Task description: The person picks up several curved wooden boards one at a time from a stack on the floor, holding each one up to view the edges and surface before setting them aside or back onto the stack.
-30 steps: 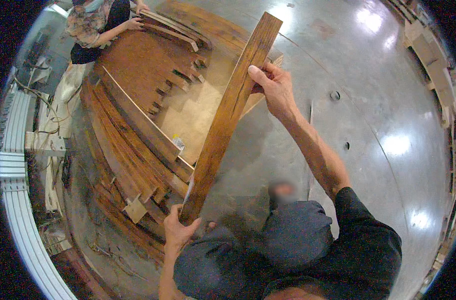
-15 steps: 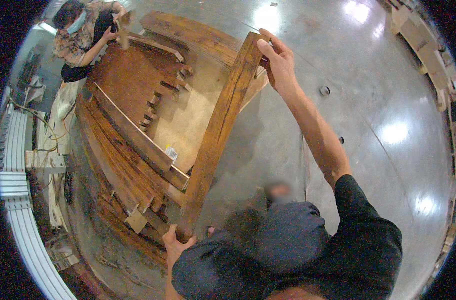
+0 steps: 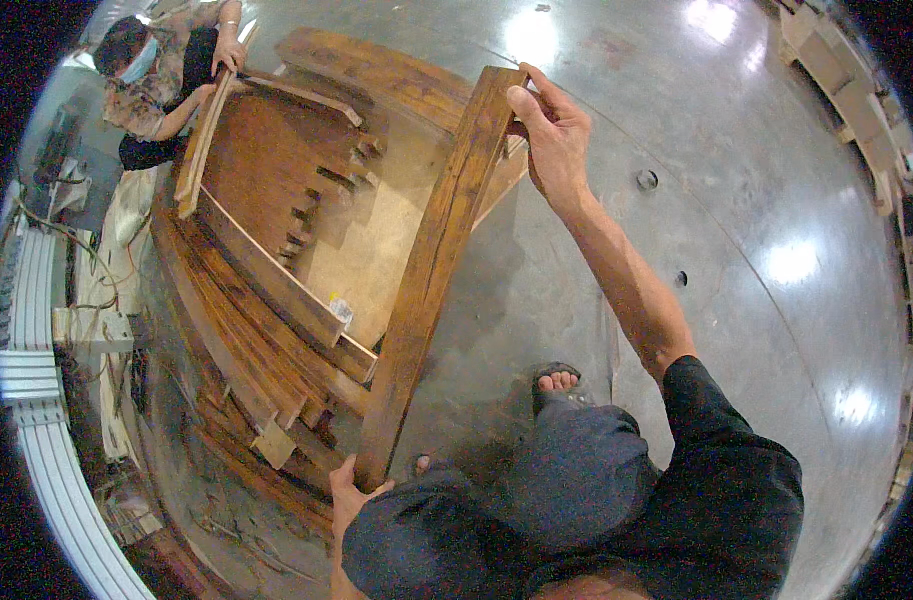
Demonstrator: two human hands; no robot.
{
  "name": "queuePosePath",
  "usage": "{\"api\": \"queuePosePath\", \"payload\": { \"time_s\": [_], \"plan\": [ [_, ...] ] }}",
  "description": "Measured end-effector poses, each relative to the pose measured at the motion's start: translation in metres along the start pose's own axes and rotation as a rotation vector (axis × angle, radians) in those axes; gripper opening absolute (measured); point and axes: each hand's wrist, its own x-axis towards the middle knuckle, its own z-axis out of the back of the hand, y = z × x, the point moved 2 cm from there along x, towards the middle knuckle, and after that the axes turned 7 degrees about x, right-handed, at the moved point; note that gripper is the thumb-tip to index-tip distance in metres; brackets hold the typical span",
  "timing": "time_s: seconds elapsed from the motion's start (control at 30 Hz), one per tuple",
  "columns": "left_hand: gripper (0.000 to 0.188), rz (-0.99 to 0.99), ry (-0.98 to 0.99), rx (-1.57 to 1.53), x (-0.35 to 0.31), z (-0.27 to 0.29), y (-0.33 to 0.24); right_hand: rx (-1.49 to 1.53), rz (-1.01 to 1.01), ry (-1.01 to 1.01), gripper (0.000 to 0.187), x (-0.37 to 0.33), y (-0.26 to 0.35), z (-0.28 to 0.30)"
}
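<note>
The right hand (image 3: 556, 140), slid up the plank (image 3: 431, 270), now clamps its far end along the right side of the base (image 3: 376, 245); the left hand (image 3: 348, 497) touches the near end, grip too hidden to tell, seemingly leaving both ends supported.

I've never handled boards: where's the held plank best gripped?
The plank is long and narrow, so likely best by both ends: right hand from the right at the far one, left hand from the body side at the near one.

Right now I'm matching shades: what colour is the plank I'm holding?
Your plank is brown with dark streaks, clearest in head view.
</note>
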Motion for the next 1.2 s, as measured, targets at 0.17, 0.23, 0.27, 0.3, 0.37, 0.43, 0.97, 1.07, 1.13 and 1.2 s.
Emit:
{"api": "queuePosePath", "payload": {
  "time_s": [0.17,0.23,0.27,0.3,0.37,0.43,0.97,1.07,1.13,1.2],
  "plan": [
    [0.054,0.254,-0.027,-0.439,0.000,-0.025,0.053,-0.072,0.053,-0.067,0.048,-0.001,0.000,-0.009],
    [0.051,0.135,0.034,-0.465,0.005,-0.024,0.041,-0.209,0.077,-0.101,0.045,0.001,-0.005,-0.014],
    [0.050,0.017,0.043,-0.433,0.005,-0.017,0.026,-0.151,0.101,-0.098,0.047,0.003,-0.002,-0.016],
    [0.048,-0.113,0.055,-0.297,0.010,-0.007,0.012,-0.092,0.121,-0.093,0.048,0.006,0.006,-0.012],
    [0.044,-0.348,0.060,0.078,0.027,0.021,-0.039,0.188,0.079,-0.042,0.051,-0.004,0.015,-0.036],
    [0.041,-0.473,-0.119,0.048,0.050,0.041,-0.110,0.397,-0.037,0.199,0.051,-0.034,0.019,-0.062],
    [0.038,-0.340,-0.577,-0.948,0.129,0.112,-0.265,-0.194,0.481,1.189,0.072,-0.173,0.042,-0.093],
    [0.044,-0.243,-0.584,-0.984,0.137,0.110,-0.242,-0.145,0.479,1.256,0.066,-0.170,0.050,-0.090],
    [0.047,-0.241,-0.584,-1.005,0.142,0.107,-0.234,-0.102,0.485,1.266,0.063,-0.167,0.053,-0.090],
    [0.033,-0.197,-0.573,-1.054,0.143,0.105,-0.232,-0.014,0.460,1.260,0.057,-0.165,0.051,-0.093]
  ]
}}
